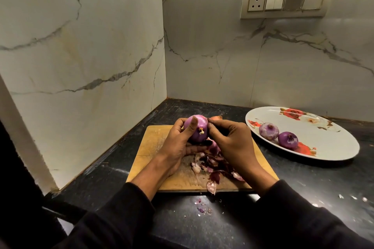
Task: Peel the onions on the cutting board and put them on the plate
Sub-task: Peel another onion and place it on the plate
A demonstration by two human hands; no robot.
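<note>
Peeling is under way: above the cutting board point(149, 143), the left hand point(178, 143) cups an onion point(197, 130) while the right hand point(230, 139) pinches skin at its top. Next, probably, strip that and carry it to the plate point(323, 147).

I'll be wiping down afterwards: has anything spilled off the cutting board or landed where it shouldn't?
Yes. A few small purple peel scraps lie on the dark counter just in front of the cutting board, and one peel hangs over its near edge. The rest stays piled on the board.
</note>
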